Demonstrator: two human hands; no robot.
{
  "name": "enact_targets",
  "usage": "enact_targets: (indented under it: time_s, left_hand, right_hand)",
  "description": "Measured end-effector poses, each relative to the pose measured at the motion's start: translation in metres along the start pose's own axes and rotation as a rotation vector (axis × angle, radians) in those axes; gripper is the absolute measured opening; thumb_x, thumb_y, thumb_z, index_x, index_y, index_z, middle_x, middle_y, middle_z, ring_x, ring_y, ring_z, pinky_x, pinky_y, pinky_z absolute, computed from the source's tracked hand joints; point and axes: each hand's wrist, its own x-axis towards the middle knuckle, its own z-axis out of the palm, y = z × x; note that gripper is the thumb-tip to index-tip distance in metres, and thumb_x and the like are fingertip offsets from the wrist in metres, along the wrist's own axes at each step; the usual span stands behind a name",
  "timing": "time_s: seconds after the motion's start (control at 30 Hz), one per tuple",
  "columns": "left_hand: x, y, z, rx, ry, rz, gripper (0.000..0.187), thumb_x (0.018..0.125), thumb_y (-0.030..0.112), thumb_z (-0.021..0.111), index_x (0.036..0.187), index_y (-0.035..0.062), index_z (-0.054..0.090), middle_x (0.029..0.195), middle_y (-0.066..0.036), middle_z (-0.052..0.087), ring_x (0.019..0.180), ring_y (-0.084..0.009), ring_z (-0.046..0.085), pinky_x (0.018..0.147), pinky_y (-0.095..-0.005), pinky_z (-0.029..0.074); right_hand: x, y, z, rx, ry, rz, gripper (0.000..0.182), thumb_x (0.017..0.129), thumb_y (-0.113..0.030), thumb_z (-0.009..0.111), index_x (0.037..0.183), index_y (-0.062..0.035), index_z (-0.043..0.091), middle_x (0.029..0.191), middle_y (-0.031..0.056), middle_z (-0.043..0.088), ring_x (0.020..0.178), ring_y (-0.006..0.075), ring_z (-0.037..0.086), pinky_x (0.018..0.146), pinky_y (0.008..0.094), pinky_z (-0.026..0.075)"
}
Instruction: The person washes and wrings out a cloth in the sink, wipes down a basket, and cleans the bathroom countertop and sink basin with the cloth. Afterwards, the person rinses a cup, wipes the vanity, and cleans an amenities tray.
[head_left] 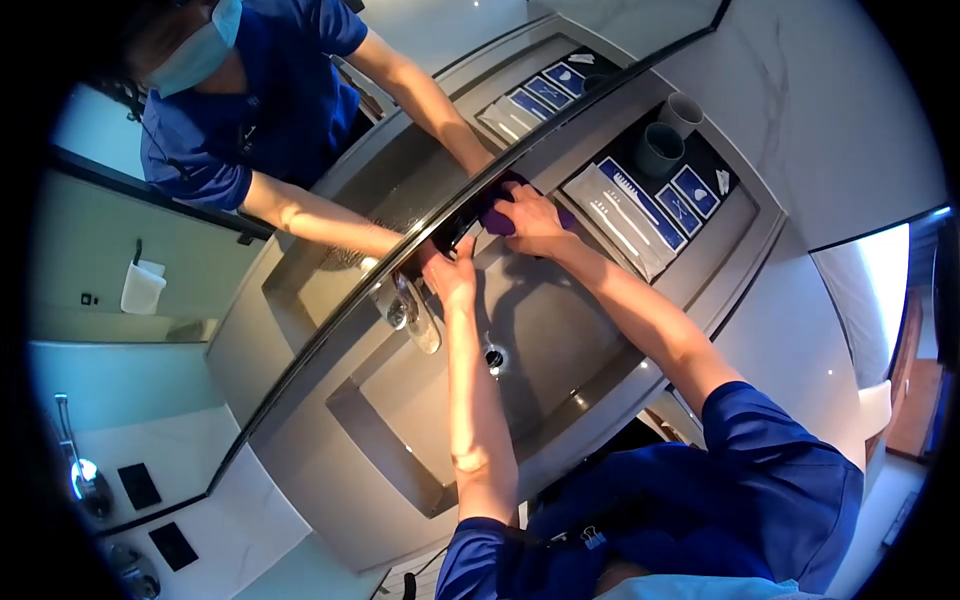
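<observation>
My right hand presses a bunched purple cloth at the back ledge of the sink, close against the mirror, with its fingers curled over the cloth. Just left of it, my left hand reaches behind the basin beside the chrome faucet. Its thumb points up and its fingers bend around the edge of a dark, glinting item that lies between the two hands. What this item is, I cannot make out. Below both arms lies the grey basin with its round drain.
Right of the basin, a black tray carries two cups, blue-and-white packets and a folded grey pouch. The large mirror runs along the counter's back and reflects my body and arms. A black square plate sits at lower left.
</observation>
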Motion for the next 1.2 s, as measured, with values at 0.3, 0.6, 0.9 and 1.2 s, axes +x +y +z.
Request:
enact_targets:
  time_s: [0.3, 0.6, 0.9, 1.2]
  left_hand:
    - [-0.086, 0.012, -0.012, 0.113, 0.104, 0.076, 0.061, 0.085, 0.016, 0.056, 0.135, -0.0006, 0.026, 0.126, -0.025, 0.042, 0.116, -0.0375, 0.042, 0.098, -0.0417, 0.033]
    - [-0.187, 0.01, -0.113, -1.069, -0.144, -0.721, 0.038, 0.087, 0.018, 0.057, 0.12, -0.0005, 0.047, 0.109, -0.013, 0.057, 0.097, -0.0237, 0.059, 0.086, -0.0362, 0.048]
    - [-0.15, 0.101, -0.222, -0.455, -0.239, -0.169, 0.031, 0.073, -0.005, 0.066, 0.103, -0.0009, 0.055, 0.092, -0.004, 0.06, 0.086, -0.0121, 0.056, 0.077, -0.0251, 0.045]
    - [-0.115, 0.235, -0.334, -0.905, -0.019, 0.234, 0.04, 0.081, 0.025, 0.058, 0.107, -0.0041, 0.048, 0.092, -0.011, 0.058, 0.091, -0.0196, 0.057, 0.081, -0.0299, 0.046]
  right_hand:
    - [-0.073, -0.044, 0.061, 0.517, 0.404, 0.263, 0.047, 0.057, -0.012, 0.067, 0.101, -0.0012, 0.051, 0.102, 0.0173, 0.049, 0.095, 0.0351, 0.05, 0.081, 0.0408, 0.043]
    - [-0.151, -0.109, -0.022, 0.807, -0.148, -0.194, 0.041, 0.083, -0.027, 0.063, 0.111, 0.0014, 0.054, 0.106, 0.011, 0.06, 0.094, 0.0179, 0.055, 0.084, 0.0314, 0.044]
    - [-0.14, -0.156, -0.165, 1.622, -0.35, 0.008, 0.04, 0.085, -0.019, 0.06, 0.116, 0.0032, 0.051, 0.105, 0.0071, 0.058, 0.098, 0.0121, 0.052, 0.087, 0.0267, 0.042]
    - [-0.137, -0.186, -0.114, 1.61, -1.215, -0.723, 0.064, 0.071, -0.019, 0.072, 0.123, 0.0039, 0.043, 0.102, 0.0099, 0.061, 0.089, 0.0155, 0.059, 0.08, 0.0275, 0.047]
